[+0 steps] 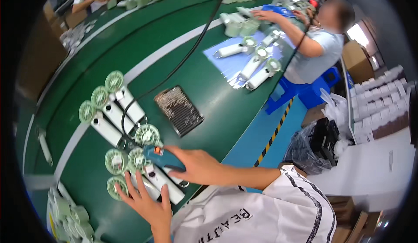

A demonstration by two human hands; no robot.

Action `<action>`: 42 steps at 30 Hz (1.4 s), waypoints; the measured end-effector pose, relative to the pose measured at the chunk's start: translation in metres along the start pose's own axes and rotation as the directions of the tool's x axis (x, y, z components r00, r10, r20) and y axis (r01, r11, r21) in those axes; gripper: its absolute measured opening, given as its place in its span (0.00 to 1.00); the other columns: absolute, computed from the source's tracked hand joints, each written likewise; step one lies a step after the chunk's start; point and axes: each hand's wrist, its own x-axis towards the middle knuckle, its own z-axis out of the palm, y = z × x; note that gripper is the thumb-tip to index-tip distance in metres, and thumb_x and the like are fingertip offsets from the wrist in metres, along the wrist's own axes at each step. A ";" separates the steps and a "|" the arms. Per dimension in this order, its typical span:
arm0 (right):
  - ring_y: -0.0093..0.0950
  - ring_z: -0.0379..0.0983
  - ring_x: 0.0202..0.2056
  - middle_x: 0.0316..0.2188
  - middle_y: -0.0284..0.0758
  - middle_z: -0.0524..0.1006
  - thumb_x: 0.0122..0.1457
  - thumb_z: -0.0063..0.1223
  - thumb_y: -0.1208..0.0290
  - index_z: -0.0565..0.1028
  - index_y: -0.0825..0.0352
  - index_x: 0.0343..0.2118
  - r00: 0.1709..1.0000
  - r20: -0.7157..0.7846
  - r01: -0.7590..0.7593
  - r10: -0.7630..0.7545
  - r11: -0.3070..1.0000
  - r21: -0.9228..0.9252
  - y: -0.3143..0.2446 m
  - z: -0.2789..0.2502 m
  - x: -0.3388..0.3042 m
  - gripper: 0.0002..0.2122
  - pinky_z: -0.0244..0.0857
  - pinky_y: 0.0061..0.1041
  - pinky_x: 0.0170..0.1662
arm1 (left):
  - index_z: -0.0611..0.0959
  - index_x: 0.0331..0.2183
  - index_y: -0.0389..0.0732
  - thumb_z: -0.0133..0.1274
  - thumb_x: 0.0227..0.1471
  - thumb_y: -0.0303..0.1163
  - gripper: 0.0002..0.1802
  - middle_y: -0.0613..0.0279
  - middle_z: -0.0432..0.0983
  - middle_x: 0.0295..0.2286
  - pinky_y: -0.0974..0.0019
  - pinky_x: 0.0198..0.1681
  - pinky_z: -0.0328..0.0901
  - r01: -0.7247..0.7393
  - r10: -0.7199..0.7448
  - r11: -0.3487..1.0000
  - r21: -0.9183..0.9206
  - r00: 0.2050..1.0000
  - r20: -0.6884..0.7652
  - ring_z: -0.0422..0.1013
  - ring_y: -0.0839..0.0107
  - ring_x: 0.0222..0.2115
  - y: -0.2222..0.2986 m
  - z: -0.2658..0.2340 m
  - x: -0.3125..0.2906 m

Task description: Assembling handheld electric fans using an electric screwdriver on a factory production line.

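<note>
A teal corded power tool, looking like an electric screwdriver (pixel 163 156), is gripped in my right hand (pixel 198 167). It lies over a cluster of handheld fans with pale green round heads and white handles; its tip is hidden. One green fan head (pixel 147 134) shows just beyond the tool, and a white fan handle (pixel 167 187) points toward me beneath it. My left hand (pixel 150 206) is open, its fingers spread over the nearer fans beside a green fan head (pixel 116 161). Whether its fingertips press on them I cannot tell.
Three more fans (pixel 106 117) lie in a row at the left. A dark tray of small screw-like pieces (pixel 179 111) sits mid-table. A black cable (pixel 191 51) hangs across. Co-worker (pixel 315 47) sits at right near fans on a blue sheet (pixel 217 62). Green parts (pixel 72 217) stand lower left.
</note>
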 end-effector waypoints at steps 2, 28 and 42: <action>0.45 0.79 0.43 0.46 0.46 0.79 0.55 0.65 0.61 0.66 0.63 0.59 0.995 -0.099 0.039 -0.032 0.997 0.072 0.009 -0.006 -0.002 0.30 0.72 0.35 0.47 | 0.68 0.62 0.41 0.59 0.51 0.48 0.41 0.47 0.52 0.65 0.34 0.66 0.36 0.071 -0.074 0.997 0.027 0.991 0.114 0.39 0.36 0.66 0.008 -0.014 0.008; 0.23 0.60 0.13 0.23 0.33 0.68 0.52 0.31 0.19 0.67 0.56 0.53 0.576 -0.705 0.817 -0.414 0.286 0.500 0.057 -0.104 0.094 0.43 0.56 0.25 0.15 | 0.76 0.57 0.50 0.63 0.46 0.46 0.35 0.63 0.61 0.63 0.29 0.64 0.42 -0.266 0.237 0.964 0.012 0.879 0.414 0.56 0.55 0.64 0.043 0.002 0.026; 0.24 0.64 0.16 0.26 0.33 0.68 0.54 0.37 0.23 0.64 0.58 0.54 0.628 -0.645 0.747 -0.435 0.105 0.657 0.011 -0.112 0.072 0.41 0.61 0.27 0.19 | 0.86 0.40 0.41 0.69 0.33 0.30 0.25 0.65 0.70 0.34 0.53 0.48 0.59 -0.208 0.193 0.875 -0.438 0.978 -0.078 0.66 0.61 0.37 0.043 -0.017 0.069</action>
